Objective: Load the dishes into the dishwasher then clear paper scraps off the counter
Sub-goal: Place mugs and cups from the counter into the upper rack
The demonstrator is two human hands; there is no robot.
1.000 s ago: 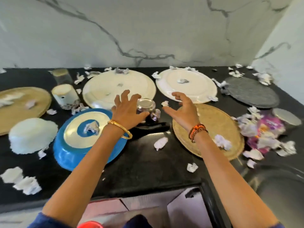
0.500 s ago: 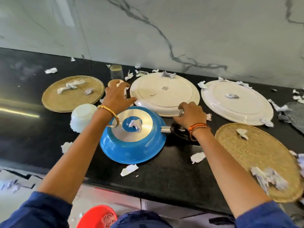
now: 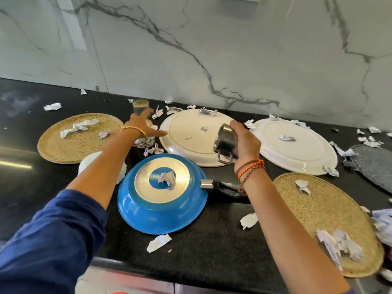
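Observation:
My right hand holds a small steel cup tilted above the near edge of an upturned white plate. My left hand is stretched out with fingers apart over a floral cup, just in front of a clear glass. A blue frying pan lies upside down in front, a paper scrap on its base. A second upturned white plate lies to the right. Paper scraps are strewn over the black counter.
Round woven mats lie at the left and the right, both carrying scraps. A white bowl sits upside down under my left forearm. A grey mat is at the far right. The marble wall stands right behind the dishes.
My right hand closed on the steel cup beside the pan handle and lifted it off the counter. My left hand moved from the floral cup toward the glass, opening out.

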